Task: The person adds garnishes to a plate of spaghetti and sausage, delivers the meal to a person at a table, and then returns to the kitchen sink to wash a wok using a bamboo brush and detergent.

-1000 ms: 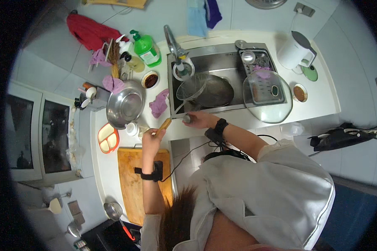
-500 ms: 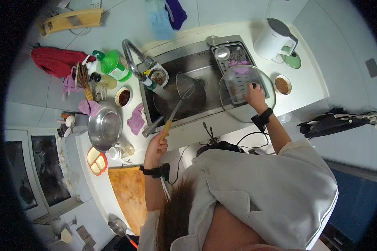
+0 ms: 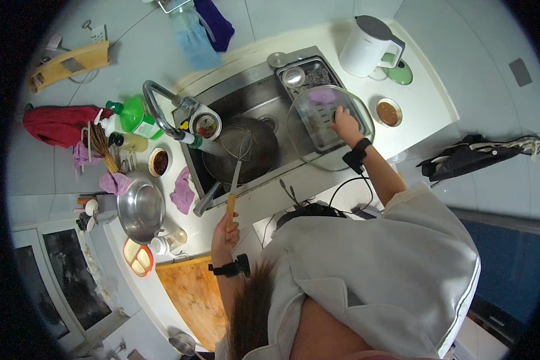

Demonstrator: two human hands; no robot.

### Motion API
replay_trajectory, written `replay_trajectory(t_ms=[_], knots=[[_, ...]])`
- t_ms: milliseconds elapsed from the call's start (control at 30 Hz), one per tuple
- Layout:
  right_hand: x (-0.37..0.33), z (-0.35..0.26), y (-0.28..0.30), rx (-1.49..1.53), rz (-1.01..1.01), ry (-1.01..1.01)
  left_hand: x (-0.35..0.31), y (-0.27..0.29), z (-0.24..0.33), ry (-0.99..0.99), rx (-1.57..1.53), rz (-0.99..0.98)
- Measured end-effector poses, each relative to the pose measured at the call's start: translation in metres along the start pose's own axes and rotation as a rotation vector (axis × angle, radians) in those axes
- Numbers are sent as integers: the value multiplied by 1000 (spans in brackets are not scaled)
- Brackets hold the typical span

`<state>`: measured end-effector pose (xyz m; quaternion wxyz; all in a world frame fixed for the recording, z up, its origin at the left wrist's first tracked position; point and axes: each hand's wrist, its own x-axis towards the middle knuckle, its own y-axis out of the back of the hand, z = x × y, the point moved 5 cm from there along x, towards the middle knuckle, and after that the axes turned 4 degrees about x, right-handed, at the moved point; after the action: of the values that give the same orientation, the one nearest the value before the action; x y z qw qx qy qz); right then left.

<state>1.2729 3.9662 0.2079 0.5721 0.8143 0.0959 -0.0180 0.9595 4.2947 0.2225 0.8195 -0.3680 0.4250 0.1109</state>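
Note:
My left hand (image 3: 225, 235) is closed round the wooden handle of a wire-mesh strainer (image 3: 239, 165). Its mesh end is over a dark frying pan (image 3: 261, 150) in the sink, whose grey handle (image 3: 207, 200) juts over the near edge. The tap (image 3: 152, 99) is above the pan's left side, with a blurred stream below its spout. With my right hand (image 3: 347, 127) I grip the knob of a clear glass lid (image 3: 306, 157). The lid hangs over the metal draining tray (image 3: 318, 141) at the sink's right; whether they touch, I cannot tell.
A white kettle (image 3: 366, 51), a green lid (image 3: 401, 73) and a bowl of brown sauce (image 3: 389, 112) stand at right. Along the left are a green soap bottle (image 3: 139, 118), a dark-filled bowl (image 3: 159, 162), a purple cloth (image 3: 183, 191), a steel basin (image 3: 141, 207) and a wooden board (image 3: 192, 291).
The whole view has shifted. My left hand has drawn the strainer slightly towards me, and its handle is more upright in the picture. My right hand keeps the lid over the tray.

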Motion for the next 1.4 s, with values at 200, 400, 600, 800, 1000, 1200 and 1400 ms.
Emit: replay_trajectory(t_ms=[200, 400, 600, 800, 1000, 1200, 1400], knots=[[36, -29, 10, -39, 7, 0, 12, 31, -21, 74, -136, -68], [89, -4, 8, -101, 76, -9, 16, 23, -39, 83, -337, -255], [109, -17, 10, -68, 46, 99, 18, 19, -48, 49, -410, -251], [143, -33, 3, -87, 84, 173, 21, 19, -50, 32, -424, -219], [174, -47, -7, -75, 97, 219, 26, 18, -48, 9, -440, -233], [180, -60, -4, -155, 73, 105, 52, 20, -38, 2, -442, -208], [102, -112, 30, -140, 396, 656, 66, 11, -31, -26, -419, -230]])
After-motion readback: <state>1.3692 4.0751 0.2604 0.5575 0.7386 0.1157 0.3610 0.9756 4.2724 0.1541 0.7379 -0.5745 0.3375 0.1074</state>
